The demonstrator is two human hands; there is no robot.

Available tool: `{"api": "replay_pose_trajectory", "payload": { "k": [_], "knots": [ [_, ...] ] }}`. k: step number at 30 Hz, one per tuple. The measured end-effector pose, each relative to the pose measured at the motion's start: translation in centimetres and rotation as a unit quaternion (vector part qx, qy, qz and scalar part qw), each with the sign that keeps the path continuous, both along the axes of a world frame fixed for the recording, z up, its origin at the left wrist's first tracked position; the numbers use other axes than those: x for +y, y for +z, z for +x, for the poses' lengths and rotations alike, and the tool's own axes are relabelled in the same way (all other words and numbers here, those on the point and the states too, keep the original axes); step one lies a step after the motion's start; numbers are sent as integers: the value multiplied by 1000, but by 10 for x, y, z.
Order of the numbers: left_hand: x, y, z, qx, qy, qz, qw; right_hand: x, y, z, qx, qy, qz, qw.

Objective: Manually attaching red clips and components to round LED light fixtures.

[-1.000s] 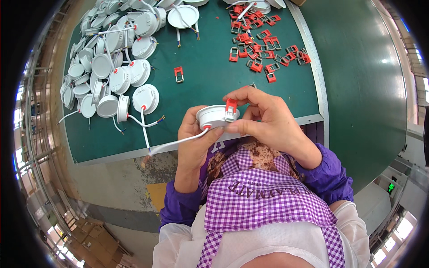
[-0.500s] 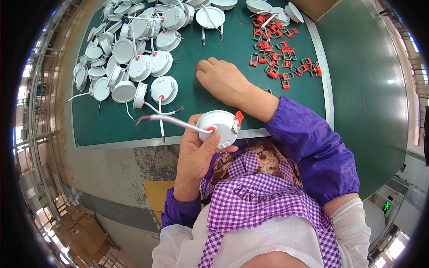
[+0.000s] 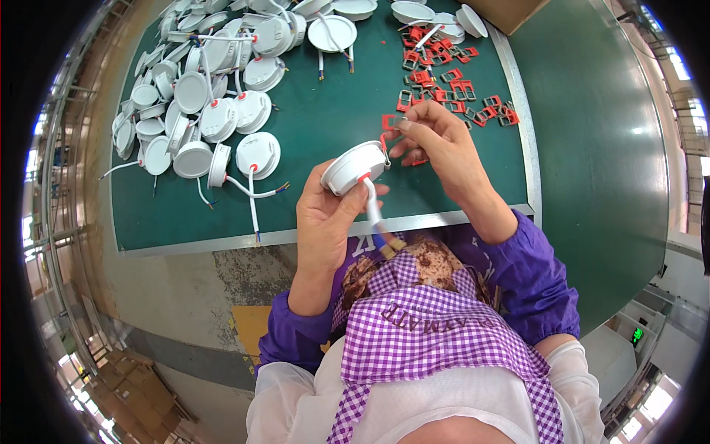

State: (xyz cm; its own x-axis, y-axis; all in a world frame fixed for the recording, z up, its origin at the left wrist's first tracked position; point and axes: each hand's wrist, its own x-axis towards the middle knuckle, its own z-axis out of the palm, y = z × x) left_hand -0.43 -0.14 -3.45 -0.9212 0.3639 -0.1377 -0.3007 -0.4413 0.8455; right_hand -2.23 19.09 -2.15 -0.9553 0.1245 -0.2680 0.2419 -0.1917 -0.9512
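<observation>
My left hand (image 3: 324,216) grips a round white downlight (image 3: 355,166) by its rim, just above the table's near edge. The lamp is tilted, and its white cable (image 3: 372,206) hangs towards my apron, its end blurred. One red spring clip (image 3: 384,150) sits on the side of the lamp nearest my right hand. Between the thumb and fingers of my right hand (image 3: 444,144) is another red clip (image 3: 389,123) with a metal part, held slightly apart from the lamp. A bit of red also shows beneath those fingers; I cannot make out what it is.
Many white downlights (image 3: 219,120) with cables lie heaped on the left of the green table (image 3: 325,111). Red metal-sprung clips (image 3: 452,90) are scattered at the right, beside a few more lamps (image 3: 413,12). A cardboard box (image 3: 510,13) stands at the far right corner.
My right hand has come back from the middle of the table towards the lamp, with a red clip in its fingers. The lamp has turned, and its cable has swung from the left to point down.
</observation>
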Motion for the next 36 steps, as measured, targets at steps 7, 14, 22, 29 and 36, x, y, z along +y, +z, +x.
{"api": "replay_pose_trajectory", "payload": {
  "k": [7,14,22,29,36],
  "knots": [
    [11,10,-8,113,63,-178,976,29,8,20,92,-59,-6,994],
    [15,16,-13,21,4,-30,999,43,21,23,84,-8,69,994],
    [20,27,-12,8,-109,-130,986,60,25,21,79,6,82,993],
    [32,14,-12,-26,-75,-51,996,52,34,31,103,-4,171,980],
    [44,11,-9,96,-55,-200,974,49,47,47,110,67,381,915]
  ]
}}
